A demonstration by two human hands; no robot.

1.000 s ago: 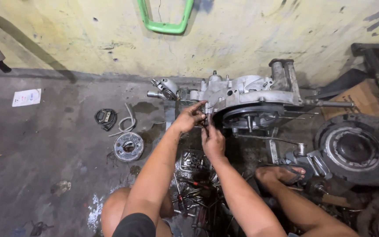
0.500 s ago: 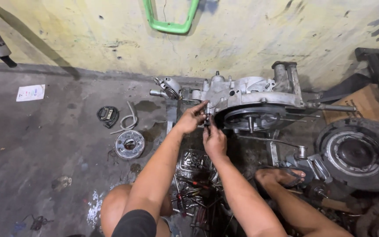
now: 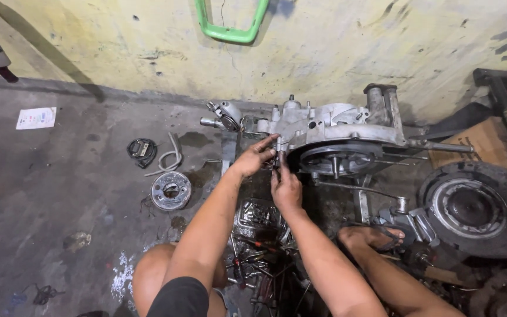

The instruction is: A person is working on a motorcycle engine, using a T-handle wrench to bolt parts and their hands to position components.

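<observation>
Little has moved since the earlier frames: both hands stay at the same spot on the engine, the left wrist a touch higher, the view shifted slightly.

Head view: the left hand lies on the left end of the engine case, fingers curled over its edge and pressing on the metal. The right hand sits just below it, fingers pinched together and pointing up at a small part between the two hands; what they pinch is too small to tell. The case stands on a stand against the wall, directly ahead of the fingertips, with its round cover just right of the right fingers.

Cast metal, the case looks heavy and rigid, probably oily and slick, with hard edges; it seems best steadied by its thick outer rim or bosses, not by the thin lever below.

Left of the left fingers, well apart, a round disc and a hose lie on the floor. Beneath the forearms is a tray of bolts; far right, a wheel.
</observation>
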